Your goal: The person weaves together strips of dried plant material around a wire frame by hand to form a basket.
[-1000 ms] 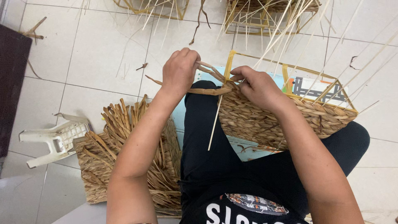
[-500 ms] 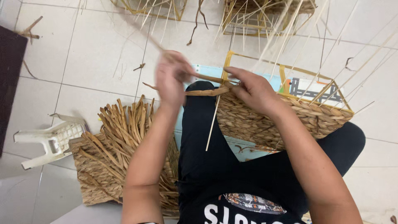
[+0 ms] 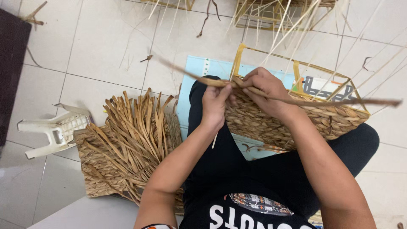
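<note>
A half-woven straw basket (image 3: 258, 123) on a yellow wire frame (image 3: 322, 70) rests tilted on my lap. My left hand (image 3: 215, 104) pinches a long brown dried-leaf strand (image 3: 186, 73) at the basket's near corner. My right hand (image 3: 267, 91) grips the same strand against the rim, and its other end (image 3: 360, 101) runs out to the right over the basket. Both hands touch the woven edge.
A woven mat with loose straw ends (image 3: 127, 144) lies on the tiled floor at my left, next to an overturned small white plastic stool (image 3: 53, 129). A light blue sheet (image 3: 203, 70) lies under the basket. More wire frames with straw (image 3: 271, 12) stand beyond.
My left hand swung out to the left and came back to the basket's corner. The strand is now drawn out long, reaching both left and right.
</note>
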